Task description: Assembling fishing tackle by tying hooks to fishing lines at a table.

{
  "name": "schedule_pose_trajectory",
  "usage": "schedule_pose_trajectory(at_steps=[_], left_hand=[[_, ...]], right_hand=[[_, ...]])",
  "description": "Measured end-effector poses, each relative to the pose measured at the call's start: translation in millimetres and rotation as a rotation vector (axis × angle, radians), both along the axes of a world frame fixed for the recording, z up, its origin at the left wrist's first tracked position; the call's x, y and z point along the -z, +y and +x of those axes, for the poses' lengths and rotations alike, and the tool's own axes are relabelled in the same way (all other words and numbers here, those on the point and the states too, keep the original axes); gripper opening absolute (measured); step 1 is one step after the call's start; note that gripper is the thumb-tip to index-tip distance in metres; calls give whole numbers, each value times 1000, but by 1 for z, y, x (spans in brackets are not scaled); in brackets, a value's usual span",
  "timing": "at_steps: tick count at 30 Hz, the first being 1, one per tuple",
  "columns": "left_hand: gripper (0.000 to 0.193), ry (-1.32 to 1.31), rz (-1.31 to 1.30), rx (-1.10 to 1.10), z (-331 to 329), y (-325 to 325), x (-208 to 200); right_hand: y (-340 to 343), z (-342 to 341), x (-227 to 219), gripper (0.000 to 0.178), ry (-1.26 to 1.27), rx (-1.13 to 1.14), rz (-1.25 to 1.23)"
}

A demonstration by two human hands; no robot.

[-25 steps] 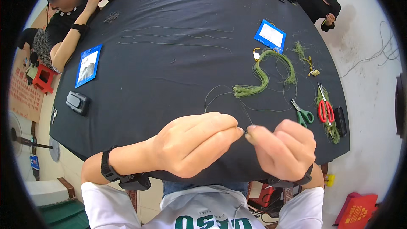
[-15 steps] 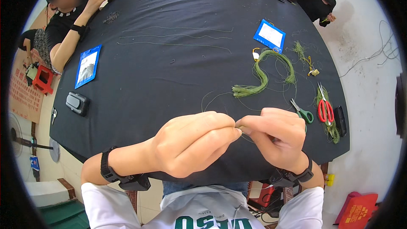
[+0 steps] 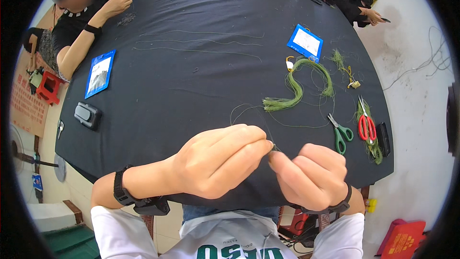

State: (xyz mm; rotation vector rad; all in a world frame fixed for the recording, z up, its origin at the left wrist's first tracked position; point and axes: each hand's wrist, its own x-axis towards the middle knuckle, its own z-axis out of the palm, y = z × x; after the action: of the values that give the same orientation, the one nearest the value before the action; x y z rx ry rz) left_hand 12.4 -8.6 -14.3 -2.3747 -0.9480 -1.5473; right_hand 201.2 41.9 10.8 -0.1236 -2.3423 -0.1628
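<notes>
Over the near edge of the table, my left hand (image 3: 225, 160) is closed, thumb and forefinger pinching a thin green fishing line (image 3: 268, 127). Close against those fingertips, my right hand (image 3: 311, 175) is curled with its thumb and forefinger pinched on the line; whether they grip anything smaller is hidden. The line loops from my hands onto the black cloth. Beyond them lies a curved hank of green line (image 3: 298, 91). Green-handled scissors (image 3: 341, 136) rest to the right of my hands, handles toward me.
Red-handled scissors (image 3: 367, 127) lie on another green bundle (image 3: 376, 152) beside a black case (image 3: 383, 139). Blue packets (image 3: 305, 43) lie on both sides, and a black device (image 3: 87, 116) stands left. Three strands (image 3: 199, 41) and a tiny hook (image 3: 195, 70) lie farther off. Two people sit opposite.
My right hand has dropped lower and come slightly away from my left fingertips, uncovering the green scissors. The person at far right has lowered their hands and holds a dark flat thing.
</notes>
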Motion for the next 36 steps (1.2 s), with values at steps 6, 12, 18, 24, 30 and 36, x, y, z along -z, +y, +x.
schedule_pose_trajectory(at_steps=[6,12,18,24,30,36], left_hand=[[24,50,55,-17,1,-2,0],[24,25,8,26,-1,-3,0],[22,-92,-105,54,0,-2,-5],[13,-241,-348,121,-6,-1,-8],[7,-723,-808,384,2,-5,-10],[9,-875,-882,354,-3,-4,-9]], right_hand=[[14,0,-5,34,56,19,-97],[19,-2,-2,22,64,-30,-471],[17,-2,11,13,48,-117,-1070],[26,-6,12,11,-152,-202,-1499],[37,-16,32,13,-204,-206,-1714],[47,-16,39,10,-202,39,-1282]])
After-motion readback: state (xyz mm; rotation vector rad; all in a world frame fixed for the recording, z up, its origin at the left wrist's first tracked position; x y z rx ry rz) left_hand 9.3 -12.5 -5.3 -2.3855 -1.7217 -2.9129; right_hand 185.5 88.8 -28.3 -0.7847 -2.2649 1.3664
